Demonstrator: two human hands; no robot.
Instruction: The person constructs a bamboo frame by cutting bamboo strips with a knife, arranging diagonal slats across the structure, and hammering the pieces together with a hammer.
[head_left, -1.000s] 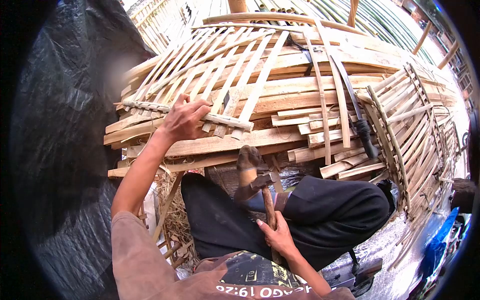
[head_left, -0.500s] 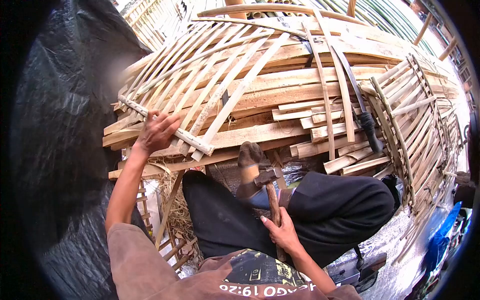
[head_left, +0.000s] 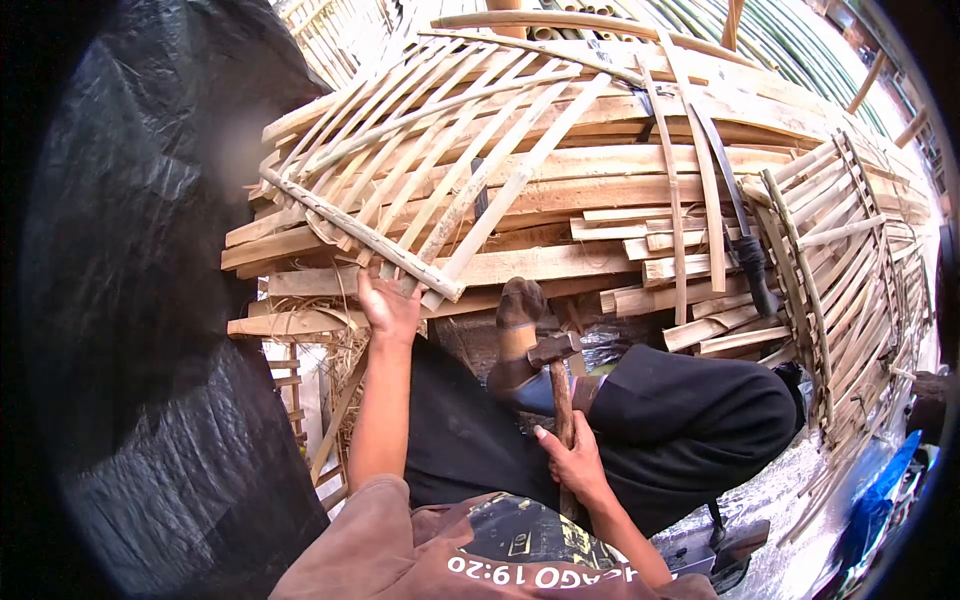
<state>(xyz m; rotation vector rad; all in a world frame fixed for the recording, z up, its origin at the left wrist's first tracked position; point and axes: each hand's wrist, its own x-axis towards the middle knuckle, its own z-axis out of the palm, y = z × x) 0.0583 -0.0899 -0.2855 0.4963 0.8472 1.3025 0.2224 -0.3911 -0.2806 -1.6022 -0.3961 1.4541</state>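
Observation:
A slatted bamboo frame [head_left: 440, 190] lies slanted over the wood pile, its slats running into a round end rail [head_left: 350, 230]. My left hand [head_left: 390, 308] is palm up at the near side of this rail, its fingers closed around the slat ends and partly hidden under them. My right hand [head_left: 578, 462] grips the wooden handle of a hammer [head_left: 556, 350] in front of my lap. The hammer stands head up, beside my socked foot [head_left: 521, 305].
Split timber [head_left: 570, 265] is stacked ahead. A machete with a black handle [head_left: 752, 270] leans on it, near two loose bamboo strips [head_left: 708, 200]. Another slatted bamboo frame [head_left: 840, 270] stands at right. Black plastic sheeting [head_left: 150, 300] hangs at left.
My left hand has moved from over the rail to palm up beneath its near side, further right. The hammer stays in my right hand. The view has shifted slightly.

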